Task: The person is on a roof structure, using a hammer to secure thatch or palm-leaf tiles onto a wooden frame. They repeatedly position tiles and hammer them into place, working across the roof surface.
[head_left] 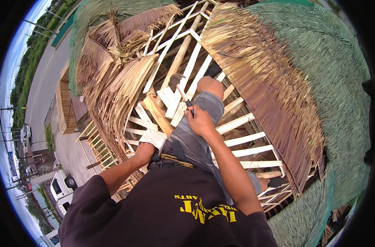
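My right hand (200, 120) is closed round the black-and-red grip of a hammer (182, 94). Its dark head points away from me, over the pale roof slats. My left hand (153, 140), in a white glove, is at my waist beside a dark pouch (165, 151) with a yellowish band below it. The fingers of that hand are hidden, so whether they hold anything does not show. Just beyond the glove lies a light wooden board (158, 115). My bent leg in grey striped shorts (202, 123) rests among the slats.
Brown dried-leaf thatch (261, 90) covers the right slope, with green thatch (319, 61) past it. Loose thatch panels (113, 78) hang on the left. Open gaps lie between the slats (245, 140). Far below on the left are a road (51, 74) and a white vehicle (60, 187).
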A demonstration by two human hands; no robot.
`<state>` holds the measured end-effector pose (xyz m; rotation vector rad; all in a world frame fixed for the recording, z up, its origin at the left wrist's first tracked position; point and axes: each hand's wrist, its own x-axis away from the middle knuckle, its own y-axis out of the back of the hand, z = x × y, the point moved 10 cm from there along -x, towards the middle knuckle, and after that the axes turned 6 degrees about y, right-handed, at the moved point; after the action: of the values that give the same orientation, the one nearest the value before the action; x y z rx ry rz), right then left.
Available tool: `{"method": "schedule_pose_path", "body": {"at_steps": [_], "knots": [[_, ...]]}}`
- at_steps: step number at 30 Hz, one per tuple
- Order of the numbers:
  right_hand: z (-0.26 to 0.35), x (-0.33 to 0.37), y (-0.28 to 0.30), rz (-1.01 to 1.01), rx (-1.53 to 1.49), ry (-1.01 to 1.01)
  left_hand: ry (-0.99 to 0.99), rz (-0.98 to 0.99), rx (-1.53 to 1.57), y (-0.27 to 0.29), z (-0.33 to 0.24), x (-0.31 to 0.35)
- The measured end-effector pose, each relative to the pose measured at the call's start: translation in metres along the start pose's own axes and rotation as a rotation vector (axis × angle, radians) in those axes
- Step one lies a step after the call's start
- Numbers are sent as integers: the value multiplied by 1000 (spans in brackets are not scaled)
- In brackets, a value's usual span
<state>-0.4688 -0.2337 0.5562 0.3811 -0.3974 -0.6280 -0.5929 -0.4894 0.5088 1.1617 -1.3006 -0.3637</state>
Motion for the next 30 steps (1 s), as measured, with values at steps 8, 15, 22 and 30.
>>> {"method": "schedule_pose_path", "body": {"at_steps": [8,15,22,30], "knots": [[-16,-5,1,-66,-224,-94,-200,43,189,89,-26,37],[35,29,43,-263,-451,165,-9,-402,925,174,-72,-22],[-5,12,131,-583,-531,84,-270,-359,1002,186,-209,-138],[-137,-60,140,-869,-777,-132,-549,-268,574,192,-267,-292]]}}
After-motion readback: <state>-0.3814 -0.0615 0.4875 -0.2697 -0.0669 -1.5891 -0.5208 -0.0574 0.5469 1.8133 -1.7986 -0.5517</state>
